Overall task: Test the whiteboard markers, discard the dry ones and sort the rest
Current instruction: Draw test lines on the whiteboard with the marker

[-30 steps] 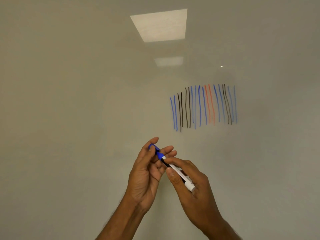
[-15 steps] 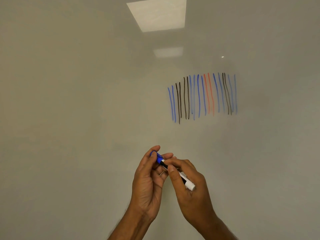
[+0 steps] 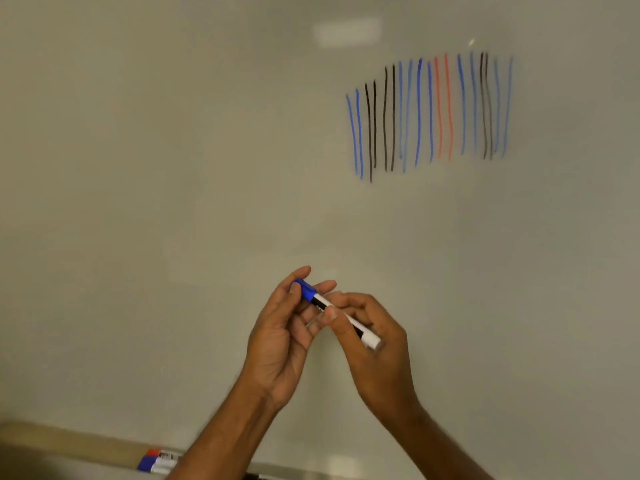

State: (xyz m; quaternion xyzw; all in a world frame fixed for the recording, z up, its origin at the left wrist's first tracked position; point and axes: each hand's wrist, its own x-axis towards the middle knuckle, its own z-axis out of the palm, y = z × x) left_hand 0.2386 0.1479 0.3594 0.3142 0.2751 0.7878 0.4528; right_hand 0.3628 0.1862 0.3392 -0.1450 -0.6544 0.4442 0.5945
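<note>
Two hands meet on the blue marker (image 3: pixel 362 332): your left hand (image 3: pixel 277 341) pinches the blue cap (image 3: pixel 304 289), and your right hand (image 3: pixel 377 344) pinches the white barrel between thumb and fingers. The cap, off a second ago, now sits pushed home. Probably tested and ready to sort; spare markers (image 3: pixel 157 462) lie on the ledge (image 3: pixel 86 445) below, test strokes (image 3: pixel 429 112) on the whiteboard (image 3: pixel 173 168) beyond.

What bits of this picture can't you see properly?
- Head view: the label on the blue marker is mostly covered by the thumb of the right hand.
- Head view: its tip sits hidden under the cap, gripped by the left hand.
- Head view: the markers on the ledge are blurred and partly behind the left forearm, so uncountable.
</note>
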